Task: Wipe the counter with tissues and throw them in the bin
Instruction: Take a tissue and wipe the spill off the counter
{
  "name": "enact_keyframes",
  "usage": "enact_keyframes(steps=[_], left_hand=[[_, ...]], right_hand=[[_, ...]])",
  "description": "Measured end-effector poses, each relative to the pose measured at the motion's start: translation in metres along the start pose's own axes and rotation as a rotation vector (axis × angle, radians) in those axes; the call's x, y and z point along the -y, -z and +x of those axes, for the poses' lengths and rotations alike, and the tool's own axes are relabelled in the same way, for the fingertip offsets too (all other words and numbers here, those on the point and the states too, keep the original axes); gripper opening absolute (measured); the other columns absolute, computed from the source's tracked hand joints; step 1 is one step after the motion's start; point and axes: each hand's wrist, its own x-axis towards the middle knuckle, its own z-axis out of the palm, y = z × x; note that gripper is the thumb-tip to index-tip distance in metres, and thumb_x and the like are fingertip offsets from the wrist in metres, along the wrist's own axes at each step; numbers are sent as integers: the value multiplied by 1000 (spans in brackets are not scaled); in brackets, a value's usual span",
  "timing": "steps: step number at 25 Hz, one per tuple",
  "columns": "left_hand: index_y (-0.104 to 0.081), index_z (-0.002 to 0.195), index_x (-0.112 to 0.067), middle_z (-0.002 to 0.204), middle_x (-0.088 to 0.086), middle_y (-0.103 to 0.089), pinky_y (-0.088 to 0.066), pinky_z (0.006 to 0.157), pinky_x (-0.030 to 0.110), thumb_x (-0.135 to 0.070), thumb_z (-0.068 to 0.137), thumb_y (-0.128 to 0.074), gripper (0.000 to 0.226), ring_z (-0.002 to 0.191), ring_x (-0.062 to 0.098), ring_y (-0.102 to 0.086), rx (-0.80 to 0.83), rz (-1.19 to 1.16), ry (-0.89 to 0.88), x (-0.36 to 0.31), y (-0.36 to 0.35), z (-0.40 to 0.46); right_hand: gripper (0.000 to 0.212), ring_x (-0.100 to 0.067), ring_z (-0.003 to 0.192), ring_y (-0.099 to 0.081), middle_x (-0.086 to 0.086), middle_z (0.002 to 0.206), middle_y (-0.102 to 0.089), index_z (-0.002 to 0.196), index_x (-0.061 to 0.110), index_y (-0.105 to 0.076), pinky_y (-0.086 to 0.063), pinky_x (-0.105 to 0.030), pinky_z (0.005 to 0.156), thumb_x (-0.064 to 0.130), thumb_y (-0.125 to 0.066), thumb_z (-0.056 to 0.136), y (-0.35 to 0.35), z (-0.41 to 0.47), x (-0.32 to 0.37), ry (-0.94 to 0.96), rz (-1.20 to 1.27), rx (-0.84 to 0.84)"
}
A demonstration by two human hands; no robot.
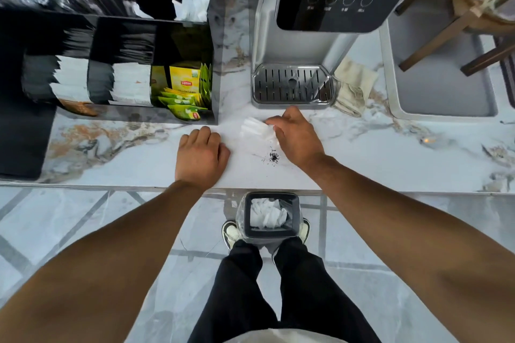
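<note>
My right hand holds a folded white tissue against the marble counter, just in front of the water dispenser's drip tray. A small pile of dark crumbs lies on the counter below the tissue, beside my right wrist. My left hand rests on the counter to the left with its fingers curled and nothing visible in it. On the floor under the counter edge, between my feet, stands a small dark bin with crumpled white tissues inside.
A black organiser with sachets and yellow tea bags stands at the back left. The water dispenser is at the back centre, a crumpled beige cloth to its right, then a grey sink.
</note>
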Motion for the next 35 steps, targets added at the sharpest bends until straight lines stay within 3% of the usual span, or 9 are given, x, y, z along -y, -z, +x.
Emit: enact_keyframes(steps=[6,10,13,16,19,23,27,30,35], left_hand=[[-57,79,-4,80,14,-52,-38,69,43,-22,90,-47,23,75,35,-49,-2,-37,2,2,-3,-2],[-57,78,-4,79,15,-52,-38,69,43,-22,89,-46,24,75,35,-49,-16,-43,4,4,-2,-2],[-57,78,-3,79,14,-51,-39,69,43,-22,89,-45,25,75,35,-48,-17,-54,0,3,-3,-6],[-58,78,-3,79,14,-51,-38,70,43,-23,89,-45,26,75,34,-47,-35,-43,4,4,-6,-5],[-57,78,-4,79,13,-50,-36,69,43,-23,89,-45,25,74,33,-46,-62,-22,11,4,-11,-5],[-54,75,-4,77,13,-47,-36,68,43,-20,87,-47,21,72,33,-44,-98,-15,4,4,-14,-6],[-53,74,-5,76,12,-46,-37,67,43,-20,87,-48,20,72,33,-43,-106,-27,8,4,-15,-6],[-53,74,-5,76,12,-46,-36,67,43,-20,86,-48,20,71,33,-44,-111,-18,9,4,-14,-5],[-54,75,-5,77,13,-48,-37,68,43,-21,86,-48,21,73,34,-45,-93,-1,4,3,-13,-5]], right_hand=[[27,-15,87,-58,-4,108,-52,113,14,-72,-48,-24,88,11,-60,90,-8,-18,-7,-23,11,-54],[26,-32,95,-55,-10,106,-61,110,12,-75,-49,-36,88,8,-65,86,-3,-35,-14,23,-106,-131],[23,-31,96,-59,-13,105,-61,108,8,-75,-48,-32,93,4,-65,88,2,-39,-20,-10,-68,-101],[23,-24,91,-63,-13,107,-59,106,10,-75,-42,-20,93,6,-62,87,9,-55,-36,-291,-7,-238],[21,-20,83,-61,-10,109,-55,103,12,-74,-48,-24,87,7,-60,88,2,-82,-30,-550,75,-419],[24,-12,77,-58,-5,106,-56,111,12,-73,-43,-13,78,7,-62,89,-30,-98,12,-397,104,-387],[26,-13,78,-61,-6,106,-58,112,13,-73,-55,-27,84,6,-63,89,-25,-94,16,-370,156,-362],[29,-15,79,-61,-9,106,-59,111,14,-73,-52,-27,84,3,-62,86,-2,-81,-10,-433,110,-466],[34,-24,85,-66,-9,108,-58,114,18,-72,-53,-30,84,2,-60,87,0,-44,-13,-375,71,-368]])
